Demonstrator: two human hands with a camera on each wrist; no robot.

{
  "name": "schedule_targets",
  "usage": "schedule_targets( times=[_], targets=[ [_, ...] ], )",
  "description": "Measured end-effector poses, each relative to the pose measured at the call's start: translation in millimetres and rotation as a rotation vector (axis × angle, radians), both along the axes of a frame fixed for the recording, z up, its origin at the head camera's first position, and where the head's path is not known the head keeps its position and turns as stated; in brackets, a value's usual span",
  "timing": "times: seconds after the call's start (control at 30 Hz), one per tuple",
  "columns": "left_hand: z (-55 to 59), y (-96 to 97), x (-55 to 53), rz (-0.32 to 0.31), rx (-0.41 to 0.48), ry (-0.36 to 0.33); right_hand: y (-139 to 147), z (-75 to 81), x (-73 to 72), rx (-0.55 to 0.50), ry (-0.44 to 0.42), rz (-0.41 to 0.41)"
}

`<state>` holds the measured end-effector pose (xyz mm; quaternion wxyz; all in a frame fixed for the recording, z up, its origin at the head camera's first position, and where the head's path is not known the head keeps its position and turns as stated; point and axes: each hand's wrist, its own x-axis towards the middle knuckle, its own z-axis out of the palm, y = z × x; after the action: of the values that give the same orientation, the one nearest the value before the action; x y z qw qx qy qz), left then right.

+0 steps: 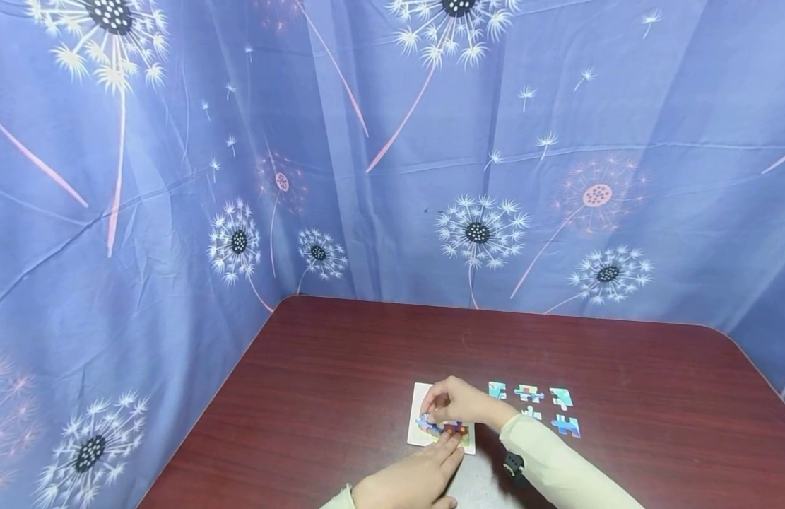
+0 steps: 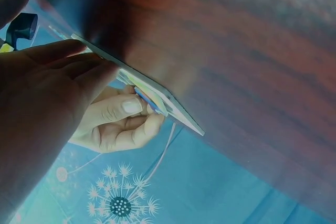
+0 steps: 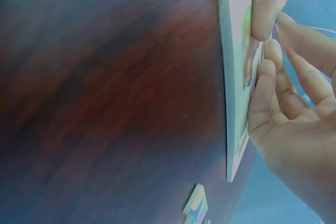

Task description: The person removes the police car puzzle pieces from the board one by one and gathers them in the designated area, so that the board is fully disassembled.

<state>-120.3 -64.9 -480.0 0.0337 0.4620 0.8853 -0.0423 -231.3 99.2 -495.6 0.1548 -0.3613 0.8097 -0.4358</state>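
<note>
A square puzzle board (image 1: 419,397) with a pale rim lies on the table, partly filled with colourful pieces. My left hand (image 1: 414,475) rests its straight fingers on the board's near edge and the joined pieces there. Over the board's far left part, my right hand (image 1: 463,401) pinches a jigsaw piece with a blue edge (image 2: 148,99) between thumb and fingers, tilted against the board in the left wrist view. Much of that piece is covered by the fingers. In the right wrist view the board (image 3: 231,93) appears edge-on, with fingers of both hands upon it.
Several loose jigsaw pieces (image 1: 562,398) lie on the dark red-brown table (image 1: 341,367), right of the board and beyond the right forearm. One is partly hidden by the right arm. A blue dandelion-print curtain (image 1: 379,233) hangs behind the table and on its left.
</note>
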Motion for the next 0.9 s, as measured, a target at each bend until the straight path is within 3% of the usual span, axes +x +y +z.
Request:
schedule_targets(
  times=[0.37,0.63,0.9],
  targets=[
    [-0.3,-0.6,0.9,0.0,0.0,-0.019,-1.9,2.2,2.8,-0.073,-0.125,-0.003],
    [4.4,-0.9,2.7,-0.029,0.0,0.023,-1.0,-2.5,1.0,-0.093,-0.15,-0.012],
    [1.4,-0.3,1.0,-0.018,-0.003,0.046,3.6,6.1,-0.6,-0.153,-0.158,-0.023]
  ],
)
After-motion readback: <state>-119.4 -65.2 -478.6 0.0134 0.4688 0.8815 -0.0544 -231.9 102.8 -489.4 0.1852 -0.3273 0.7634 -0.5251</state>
